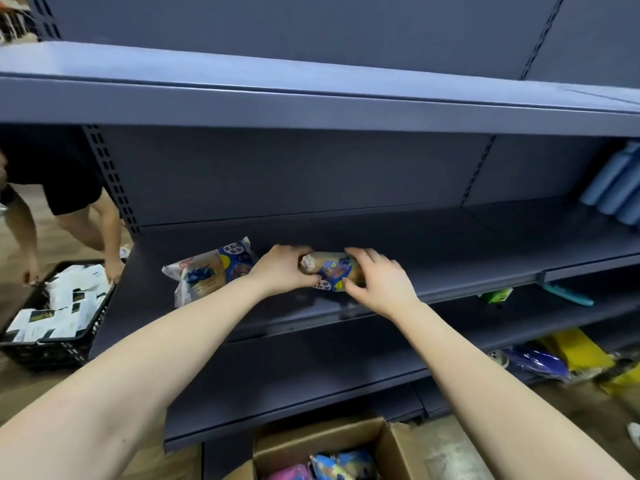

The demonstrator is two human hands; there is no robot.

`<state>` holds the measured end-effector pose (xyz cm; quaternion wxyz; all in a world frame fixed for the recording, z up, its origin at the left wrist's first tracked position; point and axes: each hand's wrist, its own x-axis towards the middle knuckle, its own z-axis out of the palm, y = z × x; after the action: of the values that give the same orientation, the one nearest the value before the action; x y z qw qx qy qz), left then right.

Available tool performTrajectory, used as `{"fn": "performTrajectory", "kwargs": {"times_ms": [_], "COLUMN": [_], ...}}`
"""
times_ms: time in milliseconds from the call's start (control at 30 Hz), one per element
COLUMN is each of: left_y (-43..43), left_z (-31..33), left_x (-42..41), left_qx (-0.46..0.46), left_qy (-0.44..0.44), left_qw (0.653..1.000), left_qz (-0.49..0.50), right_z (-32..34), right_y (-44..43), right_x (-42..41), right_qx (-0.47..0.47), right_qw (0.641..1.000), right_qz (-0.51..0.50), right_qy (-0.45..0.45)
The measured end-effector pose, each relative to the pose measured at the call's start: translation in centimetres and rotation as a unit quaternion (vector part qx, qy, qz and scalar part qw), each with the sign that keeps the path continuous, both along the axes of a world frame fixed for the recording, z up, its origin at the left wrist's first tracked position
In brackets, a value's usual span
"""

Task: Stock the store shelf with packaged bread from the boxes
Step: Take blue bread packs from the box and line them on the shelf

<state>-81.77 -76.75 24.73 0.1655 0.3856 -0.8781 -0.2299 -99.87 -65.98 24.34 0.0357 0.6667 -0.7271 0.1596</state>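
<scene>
The bread packet (pixel 211 270) lying flat carries white Chinese characters on a blue patch. The lower 2 read 面包, and the line above is blurred. The second bread packet (pixel 332 273) shows upside-down characters, too blurred to read.

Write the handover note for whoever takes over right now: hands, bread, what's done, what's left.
Left hand: grips the left end of a bread pack.
Right hand: grips its right end.
The pack is low over the middle shelf, near the front; I cannot tell if it rests there.
Done: one blueberry pack lies on that shelf, to the left.
Left: set this pack down, then shelve the remaining packs from the open cardboard box on the floor.
</scene>
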Motion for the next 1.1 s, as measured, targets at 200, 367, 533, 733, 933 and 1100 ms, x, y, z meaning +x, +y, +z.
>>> {"fn": "performTrajectory", "kwargs": {"times_ms": [200, 367, 533, 733, 933, 1100], "left_y": [0.6, 1.3, 2.6, 4.0, 4.5, 5.1], "left_z": [-0.3, 0.4, 0.1, -0.6, -0.1, -0.4], "left_x": [-0.4, -0.5, -0.5, 0.3, 1.1, 1.0], "left_qx": [0.143, 0.244, 0.291, 0.306, 0.338, 0.365], "left_qy": [0.144, 0.233, 0.232, 0.192, 0.269, 0.237], "left_qw": [0.978, 0.938, 0.924, 0.930, 0.898, 0.900], "left_qz": [0.043, 0.086, 0.086, 0.063, 0.084, 0.040], "right_z": [0.5, -0.1, -0.9, -1.7, -0.6, 0.3], "right_y": [0.7, 1.7, 1.9, 2.4, 2.1, 1.1], "right_x": [-0.4, 0.0, 1.4, 3.3, 3.6, 4.5], "right_qx": [-0.022, -0.072, -0.039, 0.043, -0.008, -0.088], "right_qw": [1.000, 0.996, 0.992, 0.995, 1.000, 0.973], "right_qz": [0.002, 0.024, 0.042, 0.038, -0.019, -0.032], "right_qy": [0.001, 0.035, 0.109, 0.082, -0.008, -0.209]}}
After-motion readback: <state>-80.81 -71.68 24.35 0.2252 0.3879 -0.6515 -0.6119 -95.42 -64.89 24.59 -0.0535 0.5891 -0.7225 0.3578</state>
